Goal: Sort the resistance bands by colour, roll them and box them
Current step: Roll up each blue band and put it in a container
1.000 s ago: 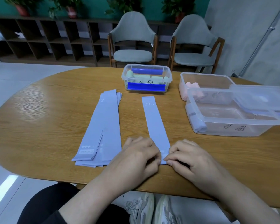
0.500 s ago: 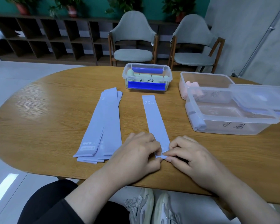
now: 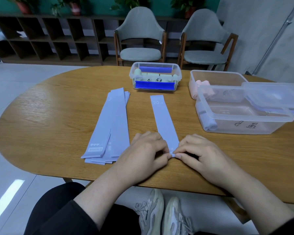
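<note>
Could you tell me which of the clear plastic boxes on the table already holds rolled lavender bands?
The nearest box, at right; its lavender rolls lie at the left end.

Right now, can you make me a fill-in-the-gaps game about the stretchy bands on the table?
1. Both hands pinch the near end of the single ____ band.
2. The pile of flat bands lies to the ____ of that single band.
3. The number printed at the far end of the single band is ____.
4. The nearest clear box holds one rolled band and has ____ lid on it.

Missing words: lilac; left; 20; no
</note>
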`<action>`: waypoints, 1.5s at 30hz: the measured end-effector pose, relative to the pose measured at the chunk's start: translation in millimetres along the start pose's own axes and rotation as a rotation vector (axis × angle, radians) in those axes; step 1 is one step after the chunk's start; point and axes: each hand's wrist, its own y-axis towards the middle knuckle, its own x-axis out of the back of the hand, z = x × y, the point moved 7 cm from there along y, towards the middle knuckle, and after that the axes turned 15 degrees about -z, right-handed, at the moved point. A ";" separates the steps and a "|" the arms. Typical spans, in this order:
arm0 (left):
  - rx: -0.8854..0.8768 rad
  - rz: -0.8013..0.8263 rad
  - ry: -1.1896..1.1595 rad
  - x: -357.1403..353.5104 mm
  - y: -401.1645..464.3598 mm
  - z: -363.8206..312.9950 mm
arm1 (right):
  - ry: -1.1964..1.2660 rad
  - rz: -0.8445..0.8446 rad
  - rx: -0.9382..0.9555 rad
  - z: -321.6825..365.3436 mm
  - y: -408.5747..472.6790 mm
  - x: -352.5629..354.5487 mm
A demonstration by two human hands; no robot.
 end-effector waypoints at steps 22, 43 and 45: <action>-0.026 -0.040 0.114 -0.7 -1.0 -1.1 | -0.016 -0.030 -0.021 -2.4 2.1 -2.0; -0.028 -0.023 0.131 -0.1 -1.8 -0.7 | -0.025 -0.019 0.007 -0.6 2.5 -3.9; -0.019 -0.024 0.113 0.8 -2.0 -1.3 | -0.027 -0.015 0.006 0.5 2.1 -3.9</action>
